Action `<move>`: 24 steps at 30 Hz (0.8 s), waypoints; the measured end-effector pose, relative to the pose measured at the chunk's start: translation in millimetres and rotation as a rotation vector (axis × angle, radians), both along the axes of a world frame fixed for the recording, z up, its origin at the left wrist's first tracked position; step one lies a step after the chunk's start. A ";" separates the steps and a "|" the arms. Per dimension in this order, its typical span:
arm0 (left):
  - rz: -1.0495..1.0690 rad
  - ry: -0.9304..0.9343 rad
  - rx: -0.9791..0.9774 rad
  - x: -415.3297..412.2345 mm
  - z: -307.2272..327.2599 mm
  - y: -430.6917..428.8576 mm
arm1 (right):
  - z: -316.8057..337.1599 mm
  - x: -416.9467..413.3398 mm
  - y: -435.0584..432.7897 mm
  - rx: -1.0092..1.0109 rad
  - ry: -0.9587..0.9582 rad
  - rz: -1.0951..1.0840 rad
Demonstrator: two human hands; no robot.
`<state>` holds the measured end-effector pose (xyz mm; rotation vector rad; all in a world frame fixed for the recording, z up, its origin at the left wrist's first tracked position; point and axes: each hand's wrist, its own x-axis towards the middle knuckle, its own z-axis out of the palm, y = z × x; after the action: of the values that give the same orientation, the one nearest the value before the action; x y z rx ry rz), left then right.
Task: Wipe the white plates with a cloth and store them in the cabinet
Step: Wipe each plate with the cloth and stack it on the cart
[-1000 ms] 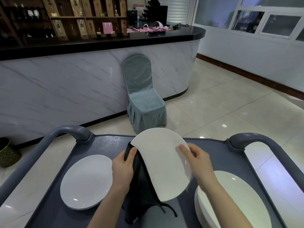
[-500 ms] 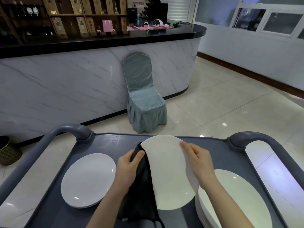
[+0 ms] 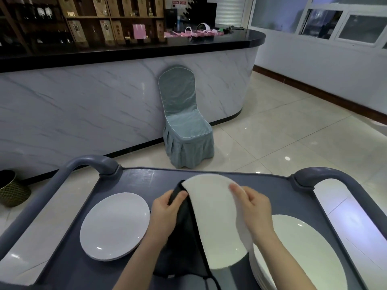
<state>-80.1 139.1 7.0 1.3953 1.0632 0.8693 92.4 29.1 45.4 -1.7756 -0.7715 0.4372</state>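
I hold a white plate [image 3: 213, 216] tilted on edge above the grey cart tray [image 3: 136, 181]. My left hand [image 3: 165, 208] grips a dark cloth [image 3: 184, 243] against the plate's left rim; the cloth hangs down behind the plate. My right hand [image 3: 253, 208] grips the plate's right rim, fingers curled over its near face. A single white plate [image 3: 114, 226] lies flat on the tray to the left. A stack of white plates [image 3: 299, 254] sits at the right, partly behind my right forearm.
The cart has curved grey handles at left [image 3: 83, 164] and right [image 3: 326, 174]. Beyond it stands a chair in a blue-grey cover [image 3: 184, 126] against a marble-fronted bar counter [image 3: 83, 105]. A woven bin [image 3: 10, 191] sits on the floor at far left.
The held plate has dropped lower and turned, with both hands shifting slightly down and right along it. The cloth has slid with my left hand. The other plates have not moved.
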 end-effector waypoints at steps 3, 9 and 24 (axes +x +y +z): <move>0.192 -0.174 -0.294 5.2 -7.9 -11.7 | -12.7 -14.9 0.5 0.169 0.419 -0.231; 0.125 -0.057 -0.127 -6.3 -1.8 4.0 | -5.5 9.6 -5.0 0.002 0.136 0.081; 0.091 -0.084 -0.128 -1.9 0.8 -2.1 | -5.9 4.9 2.1 0.074 0.118 -0.011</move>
<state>-82.0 137.0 7.8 1.2016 1.1054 0.9021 97.3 31.3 39.4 -1.6691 -0.6859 0.4955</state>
